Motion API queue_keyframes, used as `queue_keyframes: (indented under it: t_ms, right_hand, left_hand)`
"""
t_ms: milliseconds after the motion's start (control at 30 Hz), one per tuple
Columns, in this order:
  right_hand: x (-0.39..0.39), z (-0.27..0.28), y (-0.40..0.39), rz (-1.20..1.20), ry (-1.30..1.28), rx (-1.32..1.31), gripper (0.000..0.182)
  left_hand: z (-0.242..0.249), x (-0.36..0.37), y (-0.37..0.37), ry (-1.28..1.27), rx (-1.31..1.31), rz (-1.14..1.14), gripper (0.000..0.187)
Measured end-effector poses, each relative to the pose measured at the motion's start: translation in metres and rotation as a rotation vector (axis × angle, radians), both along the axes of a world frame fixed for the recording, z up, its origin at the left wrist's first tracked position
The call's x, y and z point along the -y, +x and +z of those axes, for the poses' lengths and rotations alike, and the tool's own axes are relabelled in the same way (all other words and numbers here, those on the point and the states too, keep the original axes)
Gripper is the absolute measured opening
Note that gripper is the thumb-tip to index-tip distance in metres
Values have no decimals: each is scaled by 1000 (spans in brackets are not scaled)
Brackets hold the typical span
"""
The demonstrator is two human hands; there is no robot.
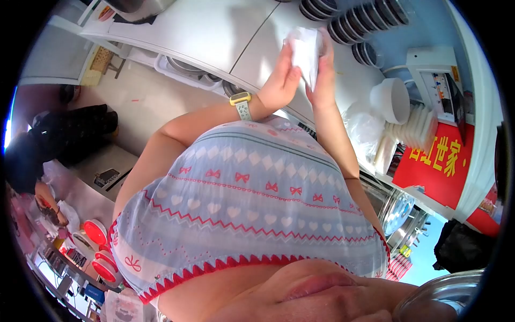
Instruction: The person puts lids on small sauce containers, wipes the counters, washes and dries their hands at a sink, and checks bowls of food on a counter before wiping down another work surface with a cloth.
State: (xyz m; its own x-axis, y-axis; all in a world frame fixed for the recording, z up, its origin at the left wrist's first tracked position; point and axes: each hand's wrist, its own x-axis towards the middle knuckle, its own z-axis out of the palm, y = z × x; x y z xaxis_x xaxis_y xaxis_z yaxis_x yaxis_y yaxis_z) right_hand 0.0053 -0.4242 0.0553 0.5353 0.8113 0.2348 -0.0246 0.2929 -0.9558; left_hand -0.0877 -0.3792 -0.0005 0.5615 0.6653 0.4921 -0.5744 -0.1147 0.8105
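My left hand (280, 81), with a yellow-cased watch (240, 99) on its wrist, grips one side of a white, folded, packet-like item (307, 49). My right hand (324, 80) closes on the other side of it. Both hands are raised over a white counter (214, 37), and the item tapers to a point between them. Whether it is paper or plastic cannot be made out.
Stacked black round containers (370, 24) stand beyond my right hand. To the right are white bowls (390, 101), a white device (435, 80) and a red sign (437, 166). A metal pot (137, 8) sits upper left. A co-worker's hand (61, 218) shows far left.
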Motion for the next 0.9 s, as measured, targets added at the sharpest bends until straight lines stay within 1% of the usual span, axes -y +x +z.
queue_keyframes:
  t_ms: [33,67,133,200,233,267,300,333,367,400,433,467,500,533,567,600,633,667,700,733,767,800,833,867,900]
  right_hand:
    - [0,-1,2,50,47,84,81]
    - [1,-1,4,62,50,115,85]
    - [0,-1,11,75,59,148,88]
    - [3,1,24,-20,30,909,93]
    - [5,5,27,-18,31,912,93]
    - [7,12,28,58,18,1029,92]
    - [9,20,27,135,5,1144,91]
    - [11,29,27,176,-36,1212,85]
    - [11,37,27,180,-35,1210,85]
    - [10,45,27,294,-9,1287,85]
    - [9,49,27,406,17,1363,85]
    - [9,46,26,395,24,1360,90]
    - [10,45,25,395,24,1363,90]
    - [11,45,22,308,-12,1330,90]
    - [11,43,20,225,-48,1297,89]
    - [9,38,17,230,-46,1301,89]
    - [5,27,13,101,-43,1175,91]
    - [4,17,9,-22,-46,1044,92]
    - [1,6,7,-13,-47,1045,92]
    - [-3,-6,5,-63,-50,900,91]
    - [-7,-10,-1,-112,-54,755,90]
    - [-8,-12,-9,-100,-91,510,77]
    - [-11,-7,-16,-93,-89,513,77]
    - [-14,1,-23,-120,-69,192,73]
    - [-16,5,-27,-146,-49,-128,69]
  left_hand:
    - [1,0,0,-4,-2,2,51]
    - [2,0,-1,-109,-1,-71,50]
    - [8,-4,-6,-208,2,-142,49]
    - [34,-14,-23,177,-321,58,45]
    - [27,-23,-17,176,-319,61,45]
    - [24,-38,-10,-456,-19,-493,45]
    - [20,-46,-11,-680,75,-763,44]
    - [27,-54,-15,-981,148,-1023,46]
    - [36,-62,-20,-1265,150,-1222,48]
    - [46,-66,-27,-1131,2,-1143,51]
    - [45,-66,-27,-1083,-41,-1133,52]
    - [44,-66,-27,-1034,-84,-1123,53]
    - [43,-66,-27,-985,-126,-1114,54]
    - [37,-59,-26,-873,-65,-965,48]
    - [32,-56,-21,-989,57,-943,39]
    - [28,-52,-17,-1097,187,-923,37]
    - [33,-45,-13,-1094,194,-920,37]
    - [41,-35,-12,-1022,162,-701,39]
    - [46,-28,-12,-946,128,-482,42]
    - [44,-25,-13,-893,131,-465,45]
    - [34,-22,-14,-897,132,-461,45]
    - [16,-19,-13,-596,-11,-311,47]
    - [16,-20,-15,-292,-147,-159,49]
    - [19,-16,-24,-167,-276,-72,47]
    - [14,-18,-26,-170,-274,-68,47]
